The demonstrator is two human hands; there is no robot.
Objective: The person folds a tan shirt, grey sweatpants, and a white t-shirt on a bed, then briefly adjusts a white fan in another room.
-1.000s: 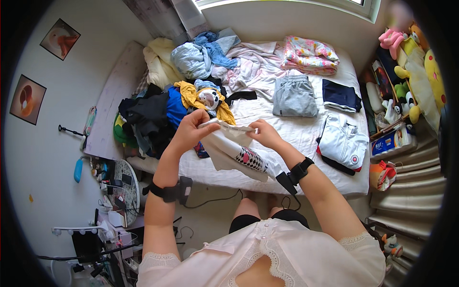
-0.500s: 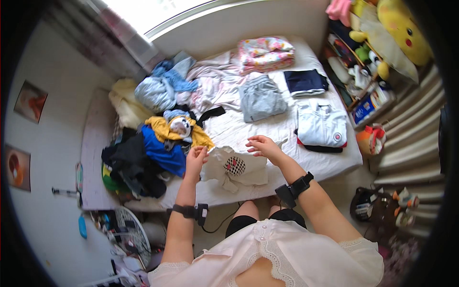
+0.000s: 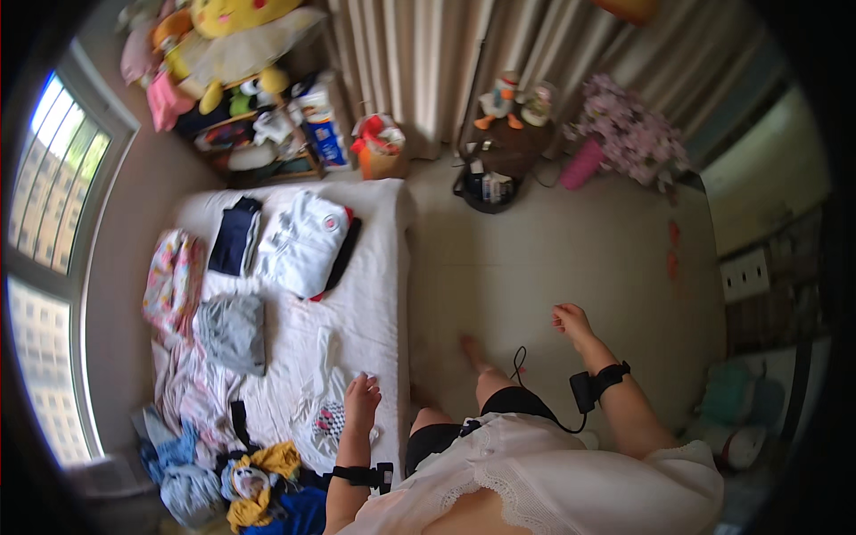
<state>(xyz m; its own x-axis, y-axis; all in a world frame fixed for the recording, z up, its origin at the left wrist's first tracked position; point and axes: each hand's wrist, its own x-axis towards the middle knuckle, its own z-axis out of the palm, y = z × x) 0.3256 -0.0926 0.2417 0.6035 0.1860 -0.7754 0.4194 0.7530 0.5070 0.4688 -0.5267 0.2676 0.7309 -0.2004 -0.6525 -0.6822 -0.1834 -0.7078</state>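
My left hand (image 3: 362,401) is over the near edge of the bed, its fingers loosely curled and nothing in them. Beside and partly beneath that hand lies a white shirt (image 3: 328,419) with a round checkered print, spread unevenly on the sheet. My right hand (image 3: 571,323) hangs above the floor, well away from the bed, its fingers curled in and empty. Both wrists wear black straps with small boxes. On the bed beyond the shirt are folded grey shorts (image 3: 232,333), a folded white jacket (image 3: 305,242) and a folded dark navy garment (image 3: 235,237).
A floral quilt (image 3: 174,283) is by the window. Heaped clothes, including a yellow garment (image 3: 276,458), fill the bed's lower left. Stuffed toys crowd a shelf (image 3: 259,143). Along the curtain stand a paper bag (image 3: 383,165), a black bag (image 3: 486,192) and pink flowers (image 3: 629,129).
My view has swung right, toward the floor and curtain. The right hand has moved from above the shirt to over the floor, its fingers curling in. The shirt stays on the bed.
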